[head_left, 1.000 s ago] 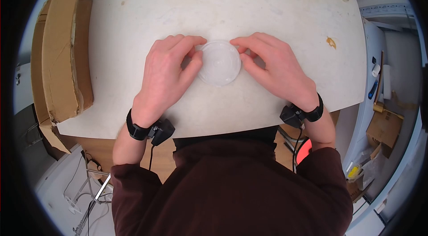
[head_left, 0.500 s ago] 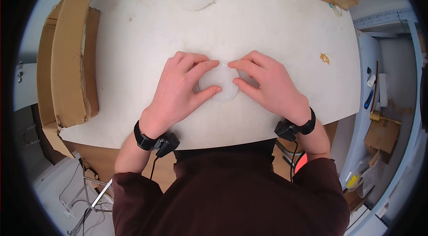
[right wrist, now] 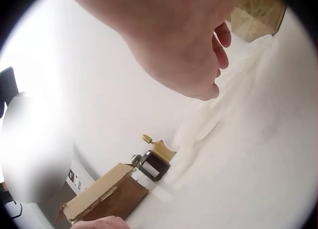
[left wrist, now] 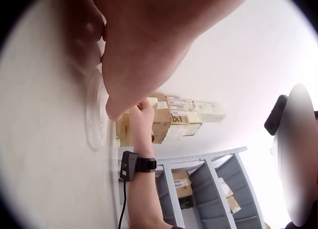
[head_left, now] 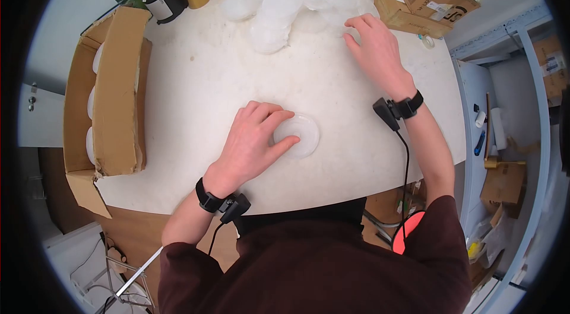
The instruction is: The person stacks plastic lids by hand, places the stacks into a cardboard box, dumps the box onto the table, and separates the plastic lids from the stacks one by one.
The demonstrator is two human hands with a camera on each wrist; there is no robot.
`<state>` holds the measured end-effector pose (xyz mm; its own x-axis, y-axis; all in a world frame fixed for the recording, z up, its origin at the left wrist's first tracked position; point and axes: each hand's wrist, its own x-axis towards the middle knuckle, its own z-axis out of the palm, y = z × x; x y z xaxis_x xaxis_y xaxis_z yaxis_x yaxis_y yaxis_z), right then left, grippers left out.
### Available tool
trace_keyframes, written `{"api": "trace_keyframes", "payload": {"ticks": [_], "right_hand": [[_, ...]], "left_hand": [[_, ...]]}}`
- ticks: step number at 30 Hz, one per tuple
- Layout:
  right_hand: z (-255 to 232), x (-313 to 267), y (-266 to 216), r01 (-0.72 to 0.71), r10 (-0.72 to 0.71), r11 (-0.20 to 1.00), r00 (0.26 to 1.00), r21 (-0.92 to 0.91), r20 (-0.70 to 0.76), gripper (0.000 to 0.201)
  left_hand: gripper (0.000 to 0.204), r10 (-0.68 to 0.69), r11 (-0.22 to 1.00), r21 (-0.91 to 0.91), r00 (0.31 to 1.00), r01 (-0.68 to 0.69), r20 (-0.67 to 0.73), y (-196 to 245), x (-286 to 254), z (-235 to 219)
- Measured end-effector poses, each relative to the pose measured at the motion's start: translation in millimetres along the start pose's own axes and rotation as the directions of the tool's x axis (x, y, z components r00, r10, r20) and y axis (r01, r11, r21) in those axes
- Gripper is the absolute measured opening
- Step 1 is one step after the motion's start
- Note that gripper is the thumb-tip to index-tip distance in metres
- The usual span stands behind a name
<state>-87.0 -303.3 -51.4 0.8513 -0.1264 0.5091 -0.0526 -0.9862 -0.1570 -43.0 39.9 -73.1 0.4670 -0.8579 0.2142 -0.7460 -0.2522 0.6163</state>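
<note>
The right hand (head_left: 380, 53) has left the disc (head_left: 309, 136) near the desk's (head_left: 356, 165) front edge for the far-edge pile (head_left: 279, 12), fingers loose, seemingly empty; the left hand's (head_left: 252, 140) relaxed fingers alone attend the disc.

Walls (left wrist: 223, 55) were plain white, washed out bright in both wrist views. Worktop (head_left: 350, 159) was off-white, lightly marked, far edge at the wall. Blue-grey shelving (left wrist: 174, 194) stood off its right end. Brown floor (head_left: 136, 225) showed below the near edge; thin metal frame (head_left: 139, 270) lower left. Light looked even overhead, shadows soft.
</note>
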Motion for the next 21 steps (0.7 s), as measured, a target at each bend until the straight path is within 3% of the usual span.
{"api": "trace_keyframes", "payload": {"ticks": [6, 11, 13, 15, 18, 21], "right_hand": [[22, 17, 5, 0.091, -0.087, 0.983, 0.996, -0.161, 0.032, 0.011], [-29, 1, -26, 0.100, -0.098, 0.985, 0.995, -0.142, 0.022, 0.010], [-56, -16, -51, 0.061, -0.059, 0.997, 0.997, -0.038, 0.047, 0.015], [-69, -42, -74, 0.110, -0.112, 0.993, 0.992, 0.040, 0.052, 0.021], [-78, -81, -107, 0.151, -0.186, 0.961, 0.973, 0.229, 0.139, 0.024], [-63, -111, -122, 0.207, -0.264, 0.931, 0.951, 0.302, 0.164, 0.025]], "left_hand": [[0.036, 0.028, 1.000, -0.013, 0.999, -0.029, -0.034, 0, 0, -3], [0.024, -0.016, 1.000, -0.008, 0.998, 0.015, -0.057, 0, 1, -9], [0.022, -0.066, 0.998, -0.017, 0.994, 0.065, -0.082, -4, 2, -10], [0.023, -0.091, 0.996, 0.004, 0.994, 0.091, -0.069, -7, 2, -14], [0.024, -0.158, 0.987, -0.052, 0.984, 0.154, -0.084, -10, 2, -15], [0.024, -0.258, 0.954, -0.175, 0.964, 0.245, -0.060, -11, 3, -16]]}}
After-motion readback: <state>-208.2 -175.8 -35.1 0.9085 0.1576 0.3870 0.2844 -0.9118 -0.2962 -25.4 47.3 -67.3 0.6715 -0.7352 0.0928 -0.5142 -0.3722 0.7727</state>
